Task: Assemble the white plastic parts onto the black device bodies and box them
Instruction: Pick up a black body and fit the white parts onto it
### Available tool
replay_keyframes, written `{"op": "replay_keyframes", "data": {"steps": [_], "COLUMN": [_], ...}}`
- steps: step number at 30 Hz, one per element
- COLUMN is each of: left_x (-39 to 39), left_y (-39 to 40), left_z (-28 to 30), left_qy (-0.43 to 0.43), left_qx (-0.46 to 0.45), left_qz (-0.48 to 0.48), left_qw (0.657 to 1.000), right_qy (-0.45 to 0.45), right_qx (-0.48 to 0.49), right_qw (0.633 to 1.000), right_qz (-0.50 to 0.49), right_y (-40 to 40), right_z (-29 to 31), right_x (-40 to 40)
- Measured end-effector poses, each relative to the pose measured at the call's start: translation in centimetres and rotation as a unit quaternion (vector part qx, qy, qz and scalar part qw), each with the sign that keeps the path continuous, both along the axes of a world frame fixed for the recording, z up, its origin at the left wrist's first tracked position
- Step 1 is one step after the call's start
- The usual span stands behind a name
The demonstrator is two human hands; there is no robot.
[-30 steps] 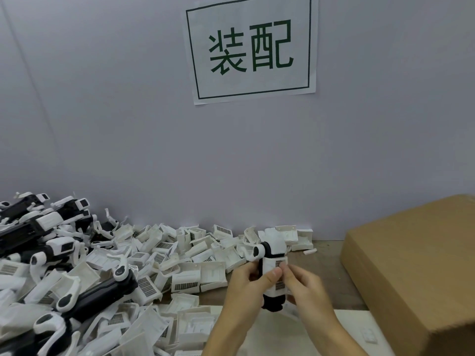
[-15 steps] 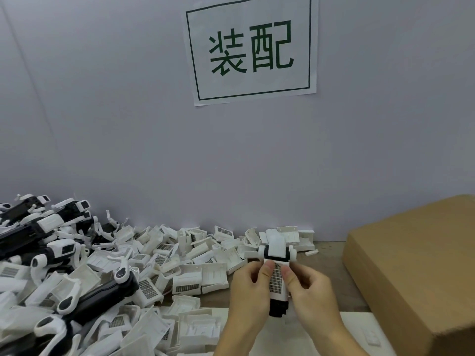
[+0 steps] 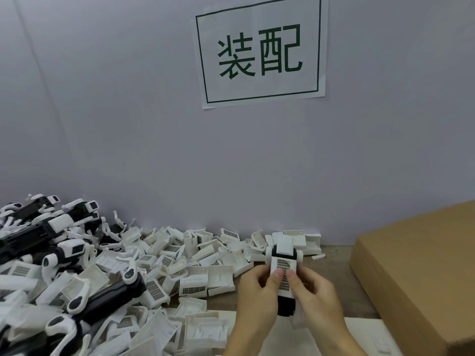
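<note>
I hold one black device body (image 3: 285, 305) upright above the table's front. A white grilled cover (image 3: 283, 265) sits on its upper face, with a white cap above it. My left hand (image 3: 258, 294) grips the body from the left and my right hand (image 3: 317, 296) grips it from the right. Both thumbs press side by side on the cover's grille. The body's lower black end shows between my palms.
A heap of loose white plastic parts (image 3: 195, 255) covers the table's left and middle. Black device bodies (image 3: 108, 294) lie piled at the far left. A closed cardboard box (image 3: 416, 273) stands at the right. A paper sign (image 3: 261, 51) hangs on the grey wall.
The device turned in my hands so the grilled cover faces me. Both thumbs moved onto the grille and the device sits slightly lower and more upright.
</note>
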State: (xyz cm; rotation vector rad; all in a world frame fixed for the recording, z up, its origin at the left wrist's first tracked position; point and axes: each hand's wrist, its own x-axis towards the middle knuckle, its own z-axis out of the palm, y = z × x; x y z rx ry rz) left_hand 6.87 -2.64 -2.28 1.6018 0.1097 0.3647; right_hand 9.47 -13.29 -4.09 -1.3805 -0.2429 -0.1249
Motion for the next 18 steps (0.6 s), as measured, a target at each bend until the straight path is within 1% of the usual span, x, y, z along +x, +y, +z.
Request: {"op": "replay_keyframes", "data": {"steps": [3,5,8,11,13,14,16,18], "left_x": [-0.12,-0.17,0.00,-0.20,-0.12,-0.05,0.10,0.11], "left_y": [0.02,-0.06,0.13,0.28,0.39,0.43,0.41,0.19], "left_z": [0.22,0.36,0.28,0.27,0.09,0.00,-0.12,-0.01], "left_qy": [0.021,0.019,0.011,0.015,0.018,0.022,0.030,0.035], "left_qx": [0.016,0.022,-0.007,-0.040,-0.031,-0.034,-0.046,-0.051], "left_qz": [0.015,0.015,-0.020,-0.070,-0.056,-0.037,-0.005,0.008], "left_qw": [1.000,0.999,1.000,0.997,0.998,0.998,0.998,0.998], "right_qy": [-0.035,-0.046,-0.040,-0.003,0.006,-0.007,-0.040,-0.055], "right_qx": [-0.054,-0.068,-0.036,0.003,0.005,-0.018,-0.065,-0.089], "right_qw": [0.997,0.995,0.997,1.000,1.000,1.000,0.997,0.995], "right_qz": [-0.031,-0.048,-0.057,-0.031,0.009,0.016,0.016,0.005], "right_y": [0.02,0.13,0.21,-0.12,-0.39,-0.45,-0.41,-0.36], "right_z": [-0.02,0.10,0.17,0.09,0.16,0.15,0.28,0.35], "right_x": [0.15,0.12,-0.05,0.09,0.10,0.07,-0.14,-0.07]}}
